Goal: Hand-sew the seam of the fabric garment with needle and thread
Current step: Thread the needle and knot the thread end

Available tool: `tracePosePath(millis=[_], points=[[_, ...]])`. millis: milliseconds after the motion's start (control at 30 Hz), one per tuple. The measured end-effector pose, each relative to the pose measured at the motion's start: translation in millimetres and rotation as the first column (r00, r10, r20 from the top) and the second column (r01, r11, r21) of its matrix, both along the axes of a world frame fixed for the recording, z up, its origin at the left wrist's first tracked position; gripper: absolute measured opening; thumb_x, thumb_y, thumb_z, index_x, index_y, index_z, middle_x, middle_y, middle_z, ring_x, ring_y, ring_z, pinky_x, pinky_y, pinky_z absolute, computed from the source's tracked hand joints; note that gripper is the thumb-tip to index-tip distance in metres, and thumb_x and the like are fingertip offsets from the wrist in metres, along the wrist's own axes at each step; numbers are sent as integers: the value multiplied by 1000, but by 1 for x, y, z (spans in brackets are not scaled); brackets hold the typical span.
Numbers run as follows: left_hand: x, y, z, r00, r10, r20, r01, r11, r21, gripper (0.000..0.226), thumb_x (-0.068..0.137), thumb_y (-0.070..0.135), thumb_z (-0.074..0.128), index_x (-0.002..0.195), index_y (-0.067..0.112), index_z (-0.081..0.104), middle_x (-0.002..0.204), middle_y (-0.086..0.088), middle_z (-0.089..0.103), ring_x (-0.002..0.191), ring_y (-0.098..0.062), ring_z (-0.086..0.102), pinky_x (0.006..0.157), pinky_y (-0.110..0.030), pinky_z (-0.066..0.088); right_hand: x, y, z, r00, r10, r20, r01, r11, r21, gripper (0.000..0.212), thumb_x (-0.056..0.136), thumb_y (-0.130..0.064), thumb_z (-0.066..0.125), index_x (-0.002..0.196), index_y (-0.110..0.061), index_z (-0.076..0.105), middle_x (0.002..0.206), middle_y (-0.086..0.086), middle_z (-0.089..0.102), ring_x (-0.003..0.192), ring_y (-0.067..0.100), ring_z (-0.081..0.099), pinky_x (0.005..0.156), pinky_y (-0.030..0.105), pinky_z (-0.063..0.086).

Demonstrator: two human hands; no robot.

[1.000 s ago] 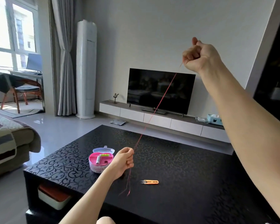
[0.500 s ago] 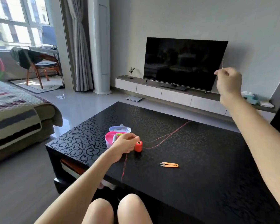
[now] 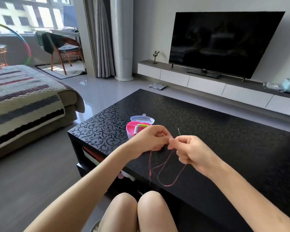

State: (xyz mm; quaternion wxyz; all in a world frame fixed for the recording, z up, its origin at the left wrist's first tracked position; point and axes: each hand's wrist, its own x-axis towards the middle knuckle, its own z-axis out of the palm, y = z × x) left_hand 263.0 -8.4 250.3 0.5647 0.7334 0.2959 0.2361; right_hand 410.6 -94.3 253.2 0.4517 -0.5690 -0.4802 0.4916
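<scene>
My left hand (image 3: 153, 138) and my right hand (image 3: 192, 152) meet fingertip to fingertip above the near part of the black table (image 3: 224, 131). My right hand pinches a thin silver needle (image 3: 179, 131), whose tip sticks up above the fingers. A red thread (image 3: 164, 166) hangs from both hands in long loops in front of the table edge; my left hand pinches its upper end. No garment is in view.
A pink sewing box (image 3: 135, 130) with small spools and a clear lid stands on the table just behind my left hand. My knees (image 3: 139, 208) are below. A sofa with a striped blanket (image 3: 23, 101) is on the left, a television (image 3: 223, 42) beyond.
My right hand came down from high at the right to meet my left hand. The thread, stretched tight earlier, now hangs slack in loops. The red spool and orange snips are no longer visible.
</scene>
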Motion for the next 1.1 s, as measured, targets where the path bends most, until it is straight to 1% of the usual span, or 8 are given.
tracePosePath(millis=[67,400,533,700,833,900,967,1100], points=[[-6,2,-2,1000,-10,9,10,1000,-13,9,94,11,61,86,6,61,52,3,48,47,-9,39,46,-17,34,7,1,5,997,-25,-69,28,999,38,28,80,-30,63,74,-2,62,48,-3,20,43,9,14,41,21,16],[-26,14,-28,997,12,-82,-21,993,-113,15,93,14,63,78,10,64,50,3,50,46,-8,43,49,-16,37,62,1,11,953,-274,-127,288,951,110,22,80,-15,63,68,3,58,39,-7,22,34,5,17,37,17,16],[-36,19,-50,980,93,-174,-121,980,-158,15,92,12,63,77,8,64,48,4,49,45,-7,43,47,-14,38,86,-3,-10,899,-435,-59,438,896,71,24,92,-5,58,70,4,57,36,-9,24,31,4,17,36,18,16],[-36,25,-77,964,103,-245,-159,962,-222,16,90,13,65,75,8,66,51,1,47,48,-12,41,48,-15,37,108,-20,-29,862,-496,101,493,868,60,24,91,-6,60,70,5,60,37,-8,26,32,5,18,36,18,17],[-19,26,-92,974,100,-202,-145,964,-221,15,91,12,64,78,6,65,51,0,49,46,-11,40,47,-16,35,129,-36,-31,832,-459,311,458,885,81,26,90,-8,64,65,0,64,36,-9,30,32,4,22,41,18,21],[-10,26,-101,971,111,-211,-152,970,-190,14,92,14,63,82,5,65,51,1,51,44,-10,42,50,-17,35,137,-41,-39,790,-415,451,431,899,72,26,89,-10,65,65,-1,65,32,-11,37,27,4,35,48,21,24],[-6,27,-114,959,120,-257,-159,977,-139,14,92,15,63,84,4,65,49,3,53,42,-8,43,52,-19,36,136,-42,-53,758,-306,576,373,928,3,26,88,-12,66,63,-4,68,33,-10,42,34,1,45,52,23,25],[5,39,-143,928,138,-346,-168,984,-59,14,92,13,63,78,8,63,45,5,53,40,-9,44,52,-25,36,139,-34,-115,693,-68,717,319,922,-221,27,84,-18,71,57,-16,67,53,-7,60,61,14,58,58,26,41]])
